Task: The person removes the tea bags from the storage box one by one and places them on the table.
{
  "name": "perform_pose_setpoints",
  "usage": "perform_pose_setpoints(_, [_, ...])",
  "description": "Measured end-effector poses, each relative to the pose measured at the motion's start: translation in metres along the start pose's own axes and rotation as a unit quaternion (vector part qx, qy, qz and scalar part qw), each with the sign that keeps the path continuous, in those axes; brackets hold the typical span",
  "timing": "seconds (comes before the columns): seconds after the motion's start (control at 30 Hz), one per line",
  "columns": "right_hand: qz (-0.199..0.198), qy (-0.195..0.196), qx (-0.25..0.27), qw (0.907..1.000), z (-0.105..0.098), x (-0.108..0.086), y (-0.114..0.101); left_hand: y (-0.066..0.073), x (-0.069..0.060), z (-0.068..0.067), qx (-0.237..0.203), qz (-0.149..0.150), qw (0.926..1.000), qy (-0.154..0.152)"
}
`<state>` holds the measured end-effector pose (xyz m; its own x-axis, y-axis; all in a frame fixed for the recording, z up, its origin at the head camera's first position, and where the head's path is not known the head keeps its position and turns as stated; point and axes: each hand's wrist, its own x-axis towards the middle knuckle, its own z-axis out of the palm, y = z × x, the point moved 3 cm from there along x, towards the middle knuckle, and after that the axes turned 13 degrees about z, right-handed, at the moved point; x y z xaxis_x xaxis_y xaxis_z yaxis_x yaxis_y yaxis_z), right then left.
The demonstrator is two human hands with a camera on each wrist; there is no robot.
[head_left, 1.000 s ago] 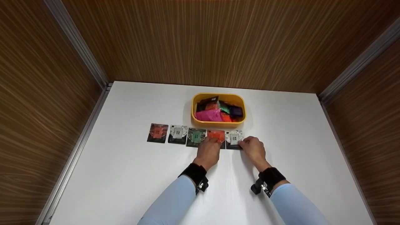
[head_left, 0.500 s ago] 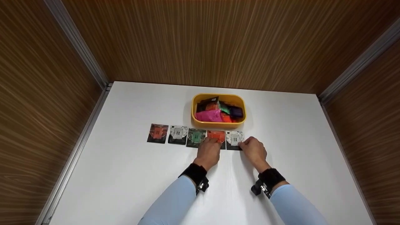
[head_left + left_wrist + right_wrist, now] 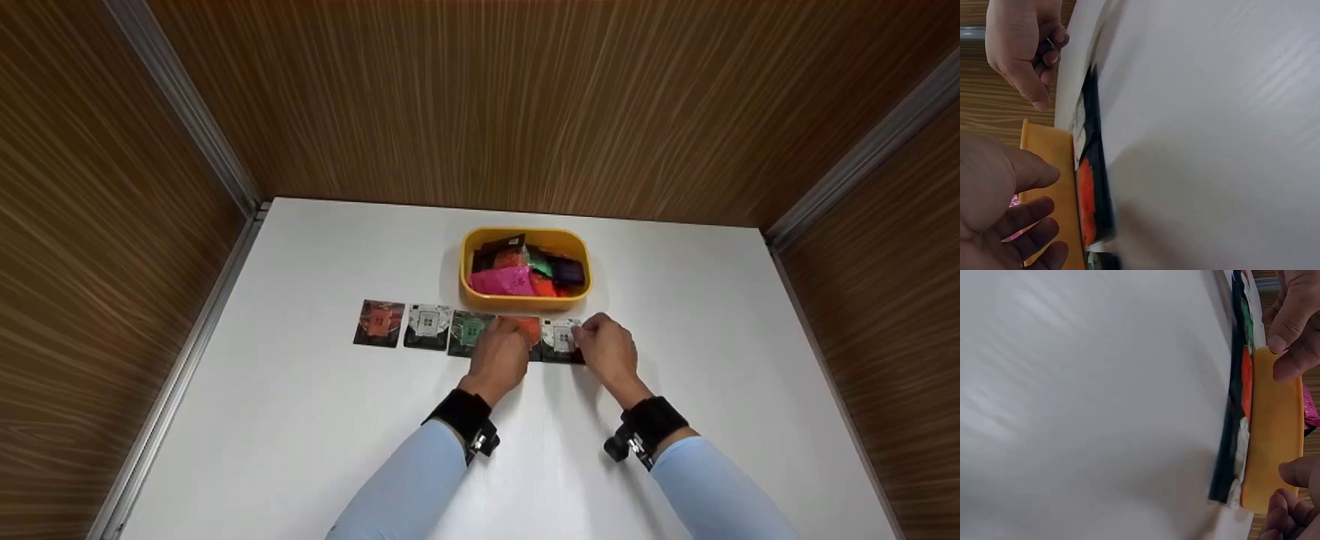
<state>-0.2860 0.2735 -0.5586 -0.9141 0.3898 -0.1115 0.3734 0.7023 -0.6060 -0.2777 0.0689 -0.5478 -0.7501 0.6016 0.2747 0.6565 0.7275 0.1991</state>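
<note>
In the head view five flat packets lie in a row: red [image 3: 379, 322], white and black [image 3: 427, 324], green [image 3: 468, 330], orange [image 3: 529, 328], and another white one [image 3: 556, 339] at the right end. My left hand [image 3: 499, 358] hovers over the orange packet and covers part of it. At the last packet's right edge, my right hand [image 3: 611, 356] hangs just above. Both wrist views show loosely bent fingers with nothing in them: left hand [image 3: 999, 197] beside the orange packet [image 3: 1087, 197], right hand [image 3: 1297, 506] beside the white packet [image 3: 1240, 455].
Behind the row stands a yellow basket [image 3: 525, 301] with pink, green, orange and dark packets inside. The white table [image 3: 315, 420] is bounded by wood-grain panels at the back [image 3: 480, 112] and on both sides.
Both hands have risen off the packets and shifted slightly away from me, their fingers having let go. The row of packets looks nearly unchanged.
</note>
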Motion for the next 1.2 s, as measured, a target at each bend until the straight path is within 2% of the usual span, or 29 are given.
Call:
perform_pose_setpoints(0.2, [-0.070,-0.002,0.024,0.9973,-0.010,0.011,-0.038,-0.021,0.012,-0.022,-0.069,-0.048,0.9952,0.049])
perform_pose_setpoints(0.43, [-0.085,-0.032,0.009,0.9958,-0.005,0.026,-0.080,-0.043,0.028,-0.039,-0.133,-0.099,0.9845,0.058])
perform_pose_setpoints(0.57, [-0.083,-0.045,-0.010,0.9954,0.001,0.037,-0.097,-0.048,0.038,-0.038,-0.128,-0.114,0.9835,0.056])
perform_pose_setpoints(0.7, [-0.068,-0.056,-0.027,0.9958,0.007,0.048,-0.107,-0.046,0.047,-0.034,-0.105,-0.118,0.9861,0.053])
perform_pose_setpoints(0.87, [-0.054,-0.055,-0.045,0.9960,0.013,0.057,-0.112,-0.043,0.055,-0.027,-0.079,-0.112,0.9897,0.042])
perform_pose_setpoints(1.0, [-0.031,-0.058,-0.058,0.9961,0.017,0.061,-0.113,-0.045,0.057,-0.023,-0.079,-0.117,0.9895,0.032])
perform_pose_setpoints(1.2, [-0.006,-0.089,-0.057,0.9944,0.022,0.068,-0.115,-0.046,0.060,-0.023,-0.075,-0.123,0.9895,0.011])
